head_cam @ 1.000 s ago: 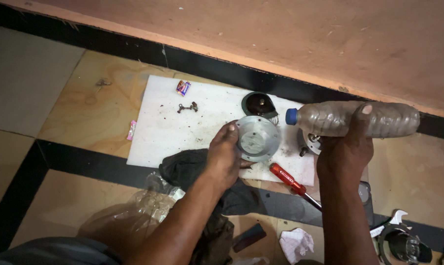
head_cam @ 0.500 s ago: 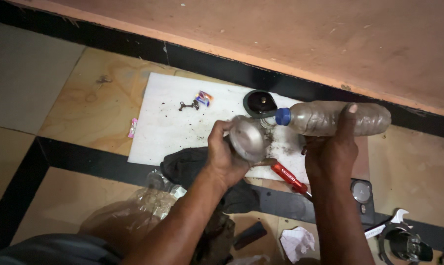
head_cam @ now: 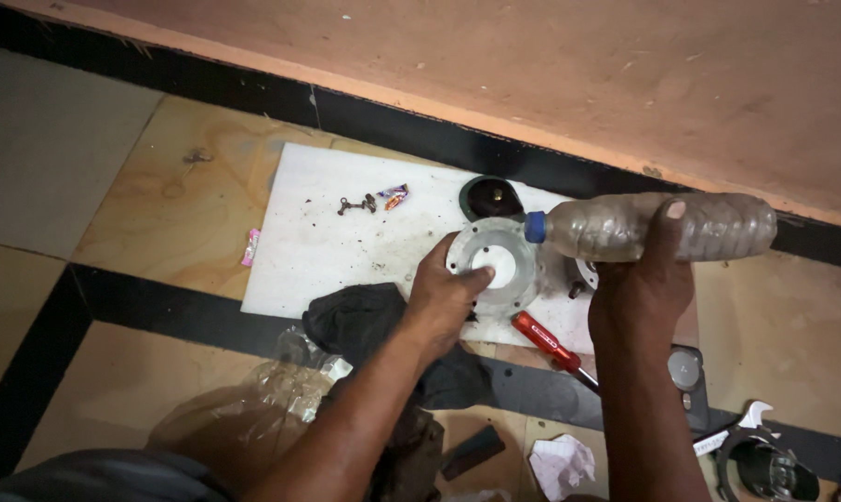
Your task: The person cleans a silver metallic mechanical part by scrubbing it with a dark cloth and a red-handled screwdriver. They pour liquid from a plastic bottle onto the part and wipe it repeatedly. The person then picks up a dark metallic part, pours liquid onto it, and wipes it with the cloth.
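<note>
My left hand (head_cam: 446, 296) grips a round grey metal flange (head_cam: 495, 264) with a white centre, held tilted above the white sheet (head_cam: 328, 232). My right hand (head_cam: 640, 297) holds a dusty clear plastic bottle (head_cam: 653, 226) sideways, its blue cap (head_cam: 535, 227) just over the flange's upper right edge. A black round part (head_cam: 491, 196) lies on the sheet behind the flange. A red-handled screwdriver (head_cam: 546, 341) lies below the flange, between my two arms.
Small screws (head_cam: 355, 204) and a wrapper (head_cam: 394, 195) lie on the sheet. A black cloth (head_cam: 360, 321) and a clear plastic bag (head_cam: 244, 418) lie near my left arm. A pink wrapper (head_cam: 250, 247), crumpled paper (head_cam: 560, 463) and a round metal part (head_cam: 764, 465) sit on the tiled floor.
My left hand has tilted the flange so its flat face with the white centre shows. The bottle's capped end has come closer to the flange.
</note>
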